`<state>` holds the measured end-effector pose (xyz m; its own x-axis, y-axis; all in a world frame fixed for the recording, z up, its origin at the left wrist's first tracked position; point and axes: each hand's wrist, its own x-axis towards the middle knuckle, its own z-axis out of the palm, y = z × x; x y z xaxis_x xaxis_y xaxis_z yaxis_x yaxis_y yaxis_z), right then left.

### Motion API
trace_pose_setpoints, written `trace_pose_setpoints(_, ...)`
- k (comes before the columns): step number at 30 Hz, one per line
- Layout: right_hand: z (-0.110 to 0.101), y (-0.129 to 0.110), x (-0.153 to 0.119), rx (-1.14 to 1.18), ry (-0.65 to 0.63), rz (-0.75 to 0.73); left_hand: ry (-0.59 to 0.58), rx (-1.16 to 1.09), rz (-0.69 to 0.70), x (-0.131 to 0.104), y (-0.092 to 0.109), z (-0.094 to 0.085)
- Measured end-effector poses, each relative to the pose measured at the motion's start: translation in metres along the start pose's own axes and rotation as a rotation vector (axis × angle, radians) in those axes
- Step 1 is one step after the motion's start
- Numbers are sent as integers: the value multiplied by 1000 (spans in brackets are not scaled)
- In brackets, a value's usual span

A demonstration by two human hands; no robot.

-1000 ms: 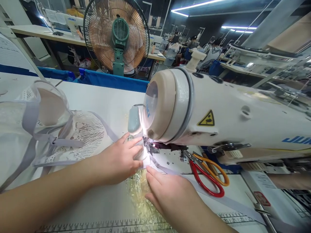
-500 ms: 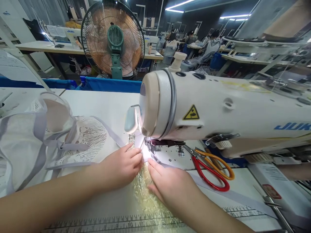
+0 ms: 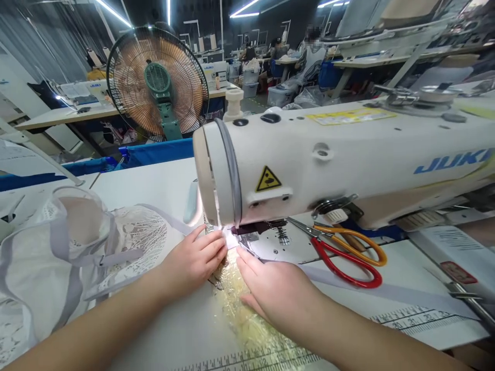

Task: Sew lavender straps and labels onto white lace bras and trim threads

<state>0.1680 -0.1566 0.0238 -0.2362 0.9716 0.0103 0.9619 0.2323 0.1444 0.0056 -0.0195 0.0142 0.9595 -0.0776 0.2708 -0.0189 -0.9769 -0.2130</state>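
Under the head of the sewing machine [image 3: 301,159], a small pale lilac-white fabric piece [image 3: 232,241] lies in the lamp's light by the needle area. My left hand [image 3: 199,257] rests palm down at its left, fingers flat and close together, the tips touching it. At its near right edge are the outstretched fingertips of my right hand [image 3: 273,288], with the thumb apart below. Between my hands runs a shiny, yellowish clear film [image 3: 240,304] on the table. Lace-cup bra pieces [image 3: 135,237] with lilac straps lie left of my left forearm. The needle tip is hidden.
Scissors [image 3: 348,255] with red and orange handles lie right of the needle area. A ruler strip [image 3: 247,358] runs along the table's near edge. Behind the table [image 3: 147,183] stand a large fan [image 3: 157,82] and a blue cloth trough [image 3: 158,152]. Several people sit farther back.
The camera view has tilted and shifted, so the machine appears farther left and the fan lower. My hands stay at the fabric by the needle area, in much the same pose.
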Motion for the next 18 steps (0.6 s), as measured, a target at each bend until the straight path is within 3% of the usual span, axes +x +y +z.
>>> trace_pose_setpoints(7,1,-1,0,18,7,-14,-10,59,-27,7,-8,2)
trace_pose_setpoints(11,-2,0,0,32,-27,-15,-35,142,-147,8,5,-17)
trace_pose_setpoints(14,-6,1,-1,28,-78,-3,-201,222,-376,-12,23,-45)
trace_pose_setpoints(18,-9,2,-1,51,-77,6,-462,239,-580,-63,38,-73)
